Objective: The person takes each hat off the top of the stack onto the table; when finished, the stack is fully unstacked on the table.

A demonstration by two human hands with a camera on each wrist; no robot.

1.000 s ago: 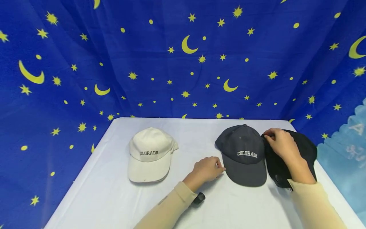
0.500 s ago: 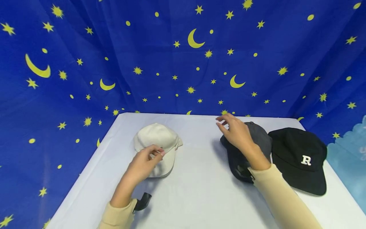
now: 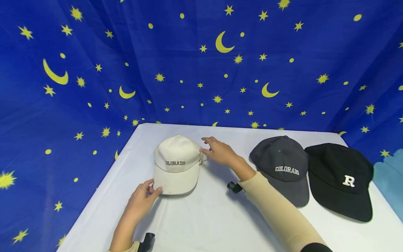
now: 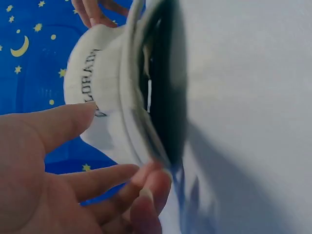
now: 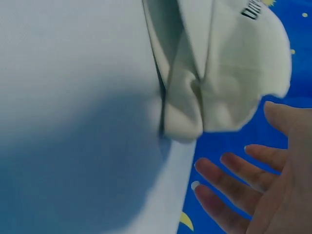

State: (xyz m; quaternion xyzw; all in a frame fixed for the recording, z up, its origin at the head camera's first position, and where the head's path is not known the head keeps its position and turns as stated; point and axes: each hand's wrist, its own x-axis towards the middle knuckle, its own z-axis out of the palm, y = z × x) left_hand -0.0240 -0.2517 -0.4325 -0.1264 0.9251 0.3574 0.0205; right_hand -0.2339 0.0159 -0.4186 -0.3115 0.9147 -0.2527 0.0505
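A cream baseball cap (image 3: 177, 154) with dark COLORADO lettering sits on the white table, brim toward me. At the brim's left front corner is my left hand (image 3: 140, 201); in the left wrist view its thumb (image 4: 68, 124) extends over the cap's front side while the fingertips (image 4: 153, 183) are at the brim's edge. Whether they touch it is hard to tell. Beside the cap's right rear side my right hand (image 3: 220, 152) is spread, thumb near the crown. In the right wrist view its fingers (image 5: 234, 183) are apart from the fabric and hold nothing.
To the right lies a dark grey cap (image 3: 280, 157) with white COLORADO lettering, partly behind the right sleeve (image 3: 277, 210). A black cap (image 3: 340, 175) with a white R adjoins it. Blue star-patterned cloth (image 3: 189, 63) hangs behind the white table (image 3: 201, 224).
My right hand has left the black cap and crossed leftward over the grey cap to the cream cap. My left hand has moved left from beside the grey cap to the cream cap's brim.
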